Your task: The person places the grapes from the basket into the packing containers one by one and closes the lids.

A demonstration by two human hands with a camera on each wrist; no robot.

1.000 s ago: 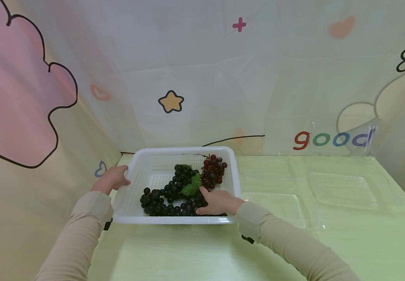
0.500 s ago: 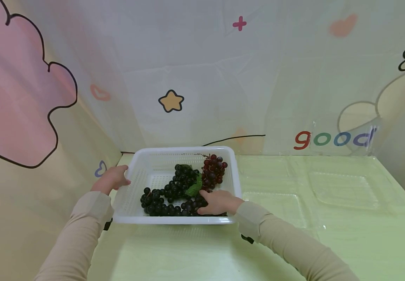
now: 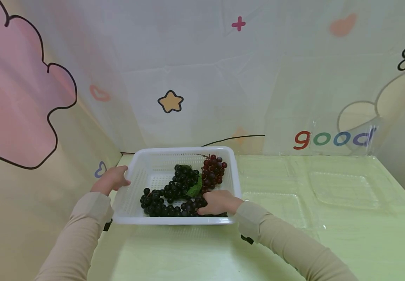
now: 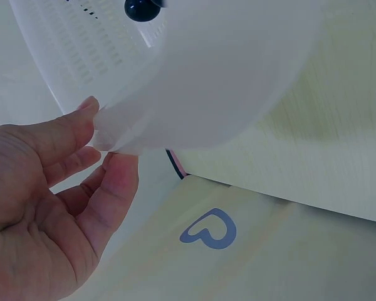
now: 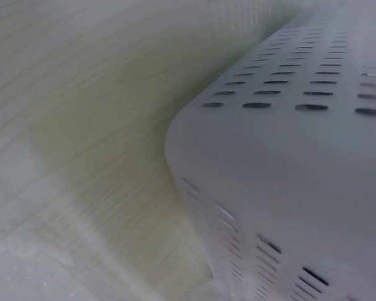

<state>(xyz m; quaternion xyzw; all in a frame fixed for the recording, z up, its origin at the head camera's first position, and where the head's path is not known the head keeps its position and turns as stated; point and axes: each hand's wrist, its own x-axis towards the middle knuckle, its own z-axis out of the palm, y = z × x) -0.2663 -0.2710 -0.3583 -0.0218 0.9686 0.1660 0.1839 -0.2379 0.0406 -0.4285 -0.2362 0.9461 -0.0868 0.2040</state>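
A white perforated plastic basket (image 3: 175,220) stands on the table, holding bunches of dark grapes (image 3: 182,179), a bunch of red grapes (image 3: 213,168) and a green leaf (image 3: 195,187). My left hand (image 3: 115,178) pinches the basket's left rim between thumb and fingers, as the left wrist view shows close up. Reaching over the right side, my right hand (image 3: 220,202) has its fingers curled down onto a purplish-black bunch of grapes (image 3: 191,205) at the front right, fingertips hidden among the fruit. The right wrist view shows only the basket's slotted outer corner (image 5: 238,150).
Several clear plastic trays (image 3: 343,174) lie on the pale green table (image 3: 188,253) right of the basket. A printed curtain (image 3: 202,78) hangs behind the table and along its left side.
My right index finger has curled down from beside the leaf into the grapes, and the leaf has tilted and shifted slightly right. My left hand and the basket stay in place.
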